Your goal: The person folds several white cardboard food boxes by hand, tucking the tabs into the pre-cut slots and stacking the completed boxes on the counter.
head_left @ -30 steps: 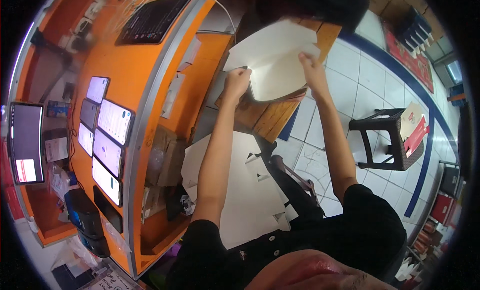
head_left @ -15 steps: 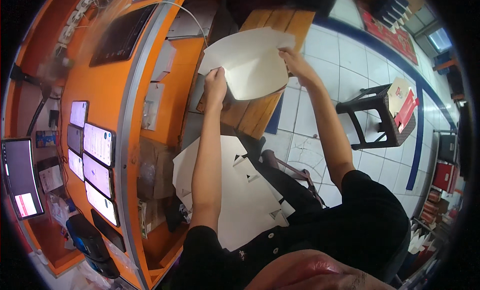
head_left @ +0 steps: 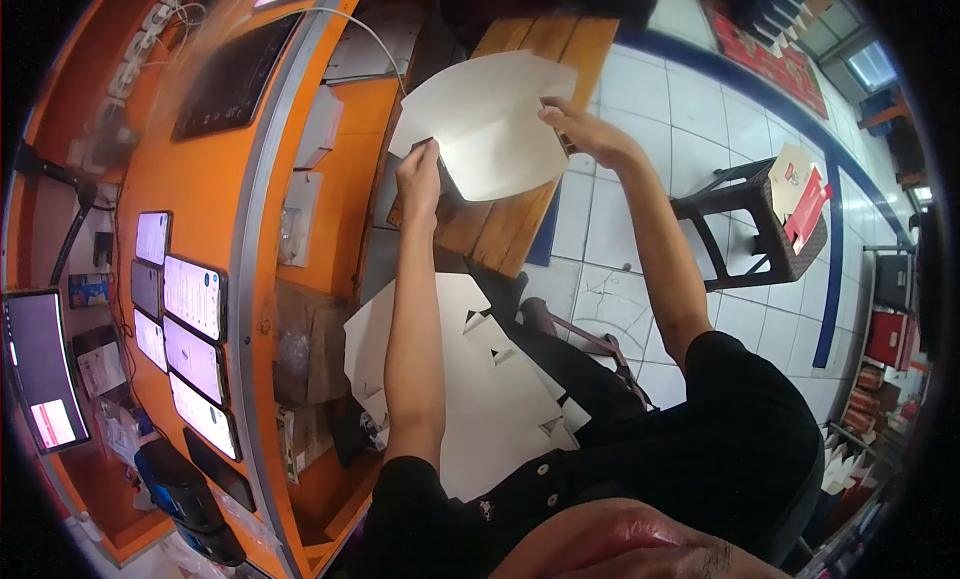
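Note:
A partly folded white cardboard box (head_left: pixel 510 154) is held up with its pale inside showing and a broad flap standing at the far side. My left hand (head_left: pixel 420 182) grips its left edge, fingers wrapped round the board. At the opposite edge, my right hand (head_left: pixel 585 134) pinches the right wall near a folded corner. Below the box lies a slatted wooden bench (head_left: pixel 490 229). Across my lap rest flat white cardboard box blanks (head_left: pixel 490 389) with cut slots and tabs, partly hidden behind my left forearm.
To the left runs an orange counter (head_left: pixel 235 159) bearing several lit phones (head_left: pixel 195 299) and a dark tablet (head_left: pixel 240 74). Orange shelves below it hold papers and bags. On the tiled floor (head_left: pixel 630 229) at right stands a dark plastic stool (head_left: pixel 765 229) with printed cardboard (head_left: pixel 795 194) on it.
Both hands have shifted slightly left with the box. The right hand and the box's right wall have come inward, closer to the left hand.

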Motion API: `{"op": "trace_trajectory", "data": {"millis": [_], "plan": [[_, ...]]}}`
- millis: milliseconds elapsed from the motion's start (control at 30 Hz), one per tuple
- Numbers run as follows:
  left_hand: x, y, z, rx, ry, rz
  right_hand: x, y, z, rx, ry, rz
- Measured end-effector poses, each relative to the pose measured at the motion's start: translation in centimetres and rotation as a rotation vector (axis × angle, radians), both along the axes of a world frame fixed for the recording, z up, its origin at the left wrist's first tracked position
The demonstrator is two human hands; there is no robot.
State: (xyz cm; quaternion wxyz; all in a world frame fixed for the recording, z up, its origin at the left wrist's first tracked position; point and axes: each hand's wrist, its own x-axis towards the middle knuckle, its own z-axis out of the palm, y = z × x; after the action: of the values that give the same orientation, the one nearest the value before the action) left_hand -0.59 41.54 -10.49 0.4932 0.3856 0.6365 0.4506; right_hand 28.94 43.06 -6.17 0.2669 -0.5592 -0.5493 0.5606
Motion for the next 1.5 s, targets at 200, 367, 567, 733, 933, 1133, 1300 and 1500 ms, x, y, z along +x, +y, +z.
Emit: {"op": "trace_trajectory", "data": {"millis": [200,367,567,733,933,1133,1300,1500], "plan": [[0.8,-0.1,0.8,-0.04,0.005,0.016,0.2,1.2,-0.9,0.019,-0.053,-0.02],[1.0,-0.6,1.9,-0.072,0.028,0.041,0.1,0.8,-0.7,-0.005,0.076,-0.021],[0.6,-0.2,0.9,0.006,-0.039,0.021,0.6,0.8,-0.7,-0.068,0.115,0.023],[0.6,-0.6,2.2,-0.122,-0.015,-0.039,-0.1,1.3,-0.4,-0.087,-0.016,0.055],[0.2,-0.6,2.3,-0.099,-0.074,-0.014,-0.9,2.8,-0.9,0.058,-0.092,0.083],[0.2,-0.8,2.4,-0.108,-0.087,-0.012,-1.4,3.9,-4.7,0.3,-0.095,-0.117],[0.6,-0.1,0.7,-0.023,0.013,0.005,-0.8,5.9,-7.0,0.341,-0.317,-0.116],[0.3,0.4,-0.7,0.049,0.182,-0.011,-2.2,5.1,-6.9,0.32,-0.635,-0.209]]}}
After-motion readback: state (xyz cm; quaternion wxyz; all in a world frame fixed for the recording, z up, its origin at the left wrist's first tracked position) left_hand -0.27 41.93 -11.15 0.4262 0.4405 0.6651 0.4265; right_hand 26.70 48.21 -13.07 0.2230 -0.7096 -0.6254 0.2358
